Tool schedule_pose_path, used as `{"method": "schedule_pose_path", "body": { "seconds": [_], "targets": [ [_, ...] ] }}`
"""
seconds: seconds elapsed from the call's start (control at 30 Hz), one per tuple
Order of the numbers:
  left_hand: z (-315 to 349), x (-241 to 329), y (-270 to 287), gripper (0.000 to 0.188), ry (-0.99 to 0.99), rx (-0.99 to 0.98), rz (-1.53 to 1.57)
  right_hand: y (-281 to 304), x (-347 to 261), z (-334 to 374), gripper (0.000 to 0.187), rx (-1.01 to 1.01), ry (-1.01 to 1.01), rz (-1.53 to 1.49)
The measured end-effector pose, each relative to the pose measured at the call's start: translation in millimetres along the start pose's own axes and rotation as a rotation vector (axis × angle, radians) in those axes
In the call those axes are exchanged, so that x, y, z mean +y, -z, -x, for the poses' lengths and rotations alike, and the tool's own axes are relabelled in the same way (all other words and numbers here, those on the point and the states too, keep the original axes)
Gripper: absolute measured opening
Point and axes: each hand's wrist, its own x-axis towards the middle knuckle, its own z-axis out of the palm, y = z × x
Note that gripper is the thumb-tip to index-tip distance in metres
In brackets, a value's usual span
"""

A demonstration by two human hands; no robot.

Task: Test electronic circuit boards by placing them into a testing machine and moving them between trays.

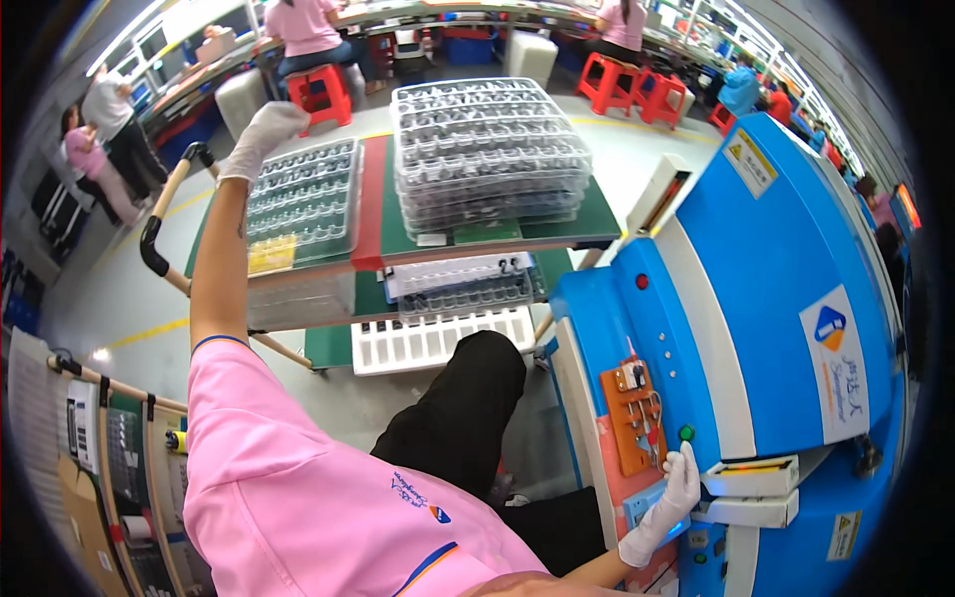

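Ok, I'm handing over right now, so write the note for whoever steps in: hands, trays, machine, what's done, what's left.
Left hand, gloved, arm stretched out, rests on the far end of the clear parts tray on the cart; whether it grips is unclear.
Right hand, gloved, fingers up beside the green button on the blue machine; contact uncertain.
A tall tray stack stands on the cart's right side; more trays below.
Done: nothing visibly loaded.
Left: the single tray is still on the cart.
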Motion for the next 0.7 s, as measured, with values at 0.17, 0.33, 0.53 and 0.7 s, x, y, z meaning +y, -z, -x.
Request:
{"method": "schedule_pose_path", "body": {
  "seconds": [0.17, 0.33, 0.53, 0.7],
  "targets": [
    [55.7, -83.8, 43.6, 0.027, 0.529, -0.102, -0.429, -2.4, 5.5, -2.4, 0.028, -0.013, 0.014, 0.041],
    [74.0, -132.4, 27.6, 0.029, 0.576, -0.002, -0.512, -2.4, 6.2, -1.1, 0.027, -0.004, 0.014, 0.059],
    [50.9, -214.9, -0.1, 0.028, 0.608, 0.020, -0.769, -0.4, -3.2, 2.0, 0.023, 0.028, 0.016, 0.012],
    [62.2, -323.3, 71.4, 0.020, -0.282, -0.191, -1.366, -8.8, 4.5, -10.5, 0.020, -0.030, 0.142, 0.025]
  ]
}}
